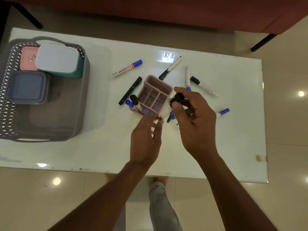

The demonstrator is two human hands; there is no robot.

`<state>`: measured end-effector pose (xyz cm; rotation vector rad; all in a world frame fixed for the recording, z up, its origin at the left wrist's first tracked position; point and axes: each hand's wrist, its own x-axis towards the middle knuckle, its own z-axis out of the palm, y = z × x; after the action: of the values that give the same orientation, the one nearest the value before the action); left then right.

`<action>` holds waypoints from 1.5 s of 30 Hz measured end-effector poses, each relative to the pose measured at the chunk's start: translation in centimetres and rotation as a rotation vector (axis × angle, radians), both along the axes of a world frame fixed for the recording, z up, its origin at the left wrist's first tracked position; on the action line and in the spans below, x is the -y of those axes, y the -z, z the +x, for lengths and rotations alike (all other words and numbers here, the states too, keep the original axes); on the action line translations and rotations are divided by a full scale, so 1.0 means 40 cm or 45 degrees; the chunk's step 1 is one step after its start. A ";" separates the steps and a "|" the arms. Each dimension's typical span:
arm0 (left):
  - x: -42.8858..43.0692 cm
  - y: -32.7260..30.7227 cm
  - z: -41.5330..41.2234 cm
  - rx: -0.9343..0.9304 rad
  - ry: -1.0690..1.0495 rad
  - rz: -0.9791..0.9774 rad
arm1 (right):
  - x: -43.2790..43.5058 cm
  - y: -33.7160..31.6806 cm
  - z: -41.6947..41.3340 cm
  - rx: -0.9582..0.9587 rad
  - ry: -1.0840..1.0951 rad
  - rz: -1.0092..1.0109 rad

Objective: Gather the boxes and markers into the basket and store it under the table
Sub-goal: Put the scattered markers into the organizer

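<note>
A grey basket [83, 90] stands at the table's left end holding a pink box [28, 58], a white-lidded teal box [58, 59] and a blue-grey box [28, 87]. A pink pen holder [155, 90] sits mid-table with two markers [132, 101] standing in its near-left slot. My right hand [195, 120] pinches a black-capped marker [178, 98] just right of the holder. My left hand [146, 139] touches that marker's white lower end with its fingertips. Several loose markers lie around the holder, among them a blue-capped one [127, 67] and a black one [130, 90].
The white glass table [83, 155] stands on a shiny tiled floor. A red sofa [166, 10] runs along its far side. More markers lie at right: a blue-capped one [223, 112] and a black-capped one [203, 85]. My leg [161, 202] shows below the near edge.
</note>
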<state>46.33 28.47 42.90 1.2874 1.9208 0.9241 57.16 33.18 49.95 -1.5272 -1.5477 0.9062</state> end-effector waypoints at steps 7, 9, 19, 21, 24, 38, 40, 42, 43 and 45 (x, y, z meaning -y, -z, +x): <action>-0.013 0.032 -0.055 -0.126 -0.229 -0.120 | -0.053 0.090 -0.108 0.050 -0.158 0.125; -0.014 0.050 -0.069 -0.137 -0.247 -0.147 | -0.056 0.133 -0.124 0.116 -0.234 0.030; -0.033 0.069 -0.085 -0.120 -0.258 -0.141 | -0.032 0.209 -0.122 0.294 -0.288 -0.203; -0.023 0.066 -0.078 -0.165 -0.224 -0.152 | -0.022 0.207 -0.108 0.280 -0.263 -0.165; 0.003 0.065 -0.050 -0.218 -0.036 -0.146 | -0.008 0.216 -0.067 0.218 0.024 -0.091; -0.052 0.136 0.156 -0.367 0.384 -0.439 | 0.018 0.319 0.224 0.587 0.359 -0.775; -0.066 0.148 0.176 -0.423 0.295 -0.478 | 0.016 0.325 0.220 0.580 0.490 -0.839; -0.084 0.156 0.193 -0.467 0.235 -0.506 | 0.019 0.338 0.217 0.540 0.664 -0.878; -0.094 0.158 0.198 -0.494 0.210 -0.527 | 0.021 0.342 0.213 0.494 0.739 -0.885; -0.114 0.161 0.207 -0.548 0.197 -0.567 | 0.024 0.350 0.211 0.400 0.850 -0.880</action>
<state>54.62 33.04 36.45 1.4058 2.1446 0.1232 65.58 32.21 35.96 -2.5675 -0.7994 0.8553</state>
